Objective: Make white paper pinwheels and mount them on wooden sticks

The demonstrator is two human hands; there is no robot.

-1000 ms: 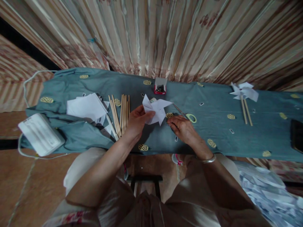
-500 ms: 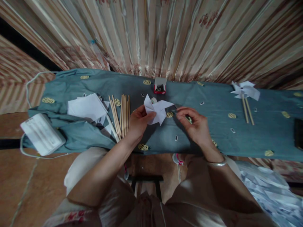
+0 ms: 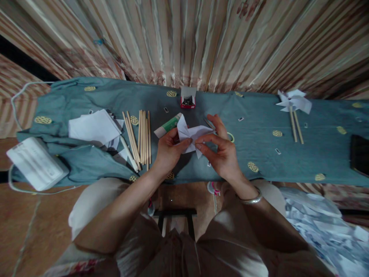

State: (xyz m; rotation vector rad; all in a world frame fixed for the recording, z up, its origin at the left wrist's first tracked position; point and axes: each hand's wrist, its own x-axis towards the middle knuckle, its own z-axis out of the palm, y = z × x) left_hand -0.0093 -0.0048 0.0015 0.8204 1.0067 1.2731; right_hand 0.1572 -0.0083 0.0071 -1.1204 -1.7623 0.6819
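My left hand (image 3: 168, 152) is closed, pinching a white paper pinwheel (image 3: 185, 130) between thumb and fingers. At the pinwheel's middle, the thumb and forefinger of my right hand (image 3: 223, 152) press together; whatever small thing may be between them is hidden. A tool like small scissors, with a yellow-green ring handle (image 3: 231, 137) and a grey tip (image 3: 208, 123), shows behind my right fingers and appears tucked in that hand. Just beyond my left hand is a green and white glue stick (image 3: 168, 125), partly covered by the fingers.
A small red box (image 3: 188, 103) of dark pieces stands open at the back. Wooden sticks (image 3: 144, 134), a white pen-like stick (image 3: 128, 154), paper sheets (image 3: 92, 127) and a white power strip (image 3: 37, 163) lie left. Finished-looking pinwheels on sticks (image 3: 295, 104) lie right, near a dark object (image 3: 359, 156).
My right hand has moved left to the pinwheel's middle, its thumb and forefinger now pinching there. More of the glue stick shows beside my left hand. The view has shifted slightly.
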